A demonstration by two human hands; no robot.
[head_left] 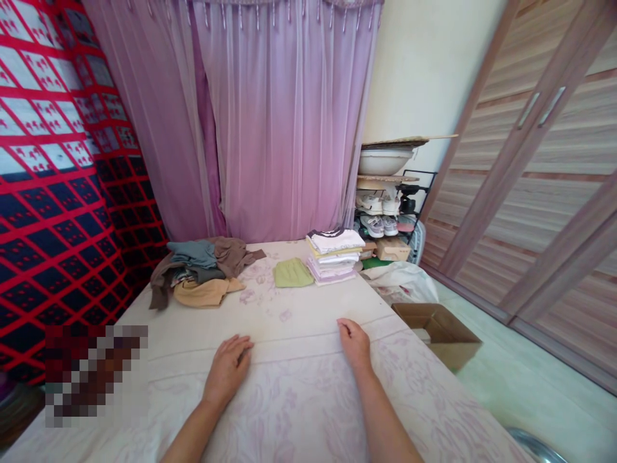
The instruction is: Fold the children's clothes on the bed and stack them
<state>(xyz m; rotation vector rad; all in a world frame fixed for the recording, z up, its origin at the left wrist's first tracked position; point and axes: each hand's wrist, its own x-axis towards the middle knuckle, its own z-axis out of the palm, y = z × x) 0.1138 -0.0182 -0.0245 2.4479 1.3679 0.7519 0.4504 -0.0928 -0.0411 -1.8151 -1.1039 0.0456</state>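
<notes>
My left hand lies flat and open on the pale floral bed sheet, fingers pointing up the bed. My right hand rests on the same sheet a little farther away, fingers curled down onto the fabric near a fold line, with nothing clearly held. Beyond my hands, at the far end of the bed, sit a loose heap of unfolded clothes on the left, a folded green garment in the middle, and a neat stack of folded clothes on the right.
Pink curtains hang behind the bed. A red and black patterned cloth covers the left wall. To the right stand a shoe rack, an open cardboard box on the floor, and wooden wardrobe doors.
</notes>
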